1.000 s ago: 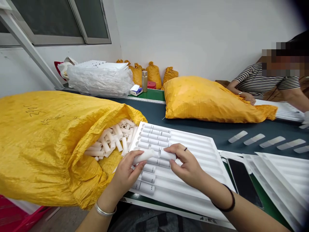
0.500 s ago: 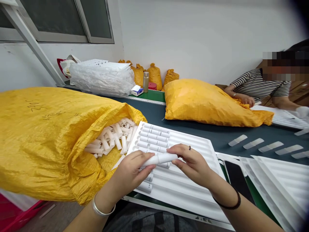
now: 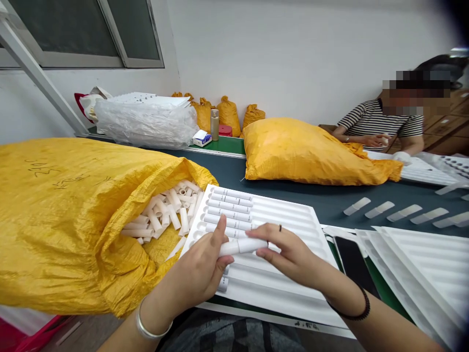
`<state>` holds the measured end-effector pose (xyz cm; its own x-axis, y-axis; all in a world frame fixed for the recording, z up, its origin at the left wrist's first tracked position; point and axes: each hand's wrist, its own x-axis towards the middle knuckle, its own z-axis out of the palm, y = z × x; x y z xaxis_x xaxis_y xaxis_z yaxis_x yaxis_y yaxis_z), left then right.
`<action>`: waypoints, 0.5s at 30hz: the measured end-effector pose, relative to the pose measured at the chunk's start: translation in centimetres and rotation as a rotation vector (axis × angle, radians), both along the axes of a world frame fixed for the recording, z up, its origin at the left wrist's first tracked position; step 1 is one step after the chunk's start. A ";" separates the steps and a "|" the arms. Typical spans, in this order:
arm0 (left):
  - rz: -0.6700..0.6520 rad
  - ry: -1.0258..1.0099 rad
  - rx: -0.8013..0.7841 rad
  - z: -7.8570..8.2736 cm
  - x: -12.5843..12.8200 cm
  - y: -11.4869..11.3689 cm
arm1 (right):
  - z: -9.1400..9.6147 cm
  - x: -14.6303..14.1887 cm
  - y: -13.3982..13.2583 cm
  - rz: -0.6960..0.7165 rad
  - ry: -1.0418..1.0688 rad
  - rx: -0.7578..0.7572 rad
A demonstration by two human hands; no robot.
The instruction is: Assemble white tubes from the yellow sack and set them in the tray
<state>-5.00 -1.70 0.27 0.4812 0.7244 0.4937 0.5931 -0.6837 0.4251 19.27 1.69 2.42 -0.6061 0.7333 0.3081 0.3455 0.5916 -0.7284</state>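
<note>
A white plastic tube with a seam near its middle lies across both hands above a white ribbed tray. My right hand pinches its right end between thumb and fingers. At the other end is my left hand, its index finger raised off the tube and its thumb alongside; the fingers underneath are hidden. In the tray's left half, printed white tubes sit side by side in the grooves. My left hand covers some of those nearest me.
At left, an open yellow sack spills loose white tubes. A full yellow sack lies across the belt. Translucent tubes rest on the belt. A phone and stacked trays are at right. A co-worker sits opposite.
My left index finger has lifted from the tube and points upward. The right hand keeps its pinch. The view has shifted slightly, and the co-worker's hand has risen off the yellow sack.
</note>
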 end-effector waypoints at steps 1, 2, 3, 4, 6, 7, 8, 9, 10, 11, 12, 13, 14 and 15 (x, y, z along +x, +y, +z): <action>-0.029 -0.028 -0.016 0.0 0.2 -0.2 | 0.3 0.2 -0.5 0.028 -0.014 0.060; -0.054 -0.052 -0.025 -0.1 0.4 -0.5 | 0.5 0.3 -0.9 0.040 -0.020 0.100; -0.071 -0.068 -0.031 -0.2 0.6 -0.6 | 0.6 0.3 -1.4 0.039 -0.036 0.125; -0.083 -0.074 -0.043 -0.5 0.9 -0.7 | 0.5 0.3 -1.8 0.033 -0.072 0.144; -0.094 -0.037 -0.090 -1.0 1.5 -0.6 | -0.2 0.3 -1.8 0.021 -0.201 0.217; -0.091 0.007 -0.115 -1.1 1.8 -0.4 | -0.7 0.5 -1.3 0.001 -0.285 0.270; -0.086 0.062 -0.131 -1.0 1.9 -0.2 | -1.3 0.9 -0.4 -0.047 -0.367 0.314; -0.079 0.115 -0.135 -0.6 2.0 0.1 | -1.9 1.7 0.9 -0.152 -0.434 0.332; -0.068 0.152 -0.127 0.1 1.9 0.2 | -2.3 2.9 2.6 -0.304 -0.479 0.320; -0.057 0.163 -0.114 1.0 1.6 0.2 | -2.7 4.5 4.5 -0.485 -0.503 0.274; -0.055 0.146 -0.104 2.0 1.3 0.0 | -2.9 6.3 6.5 -0.736 -0.489 0.190; -0.063 0.102 -0.105 3.0 0.9 -0.5 | -3.2 8.4 8.5 -0.861 -0.490 0.159; -0.066 0.027 -0.110 3.9 0.6 -1.2 | -3.4 10.5 10.4 -0.954 -0.497 0.130; -0.055 -0.063 -0.119 4.6 0.3 -2.1 | -3.7 12.6 12.0 -1.051 -0.510 0.078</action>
<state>-4.72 -3.78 4.88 0.4920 0.7532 0.4365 0.5259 -0.6567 0.5405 31.87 13.70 -1.32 0.2205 0.9370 0.2709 0.9331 -0.1218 -0.3383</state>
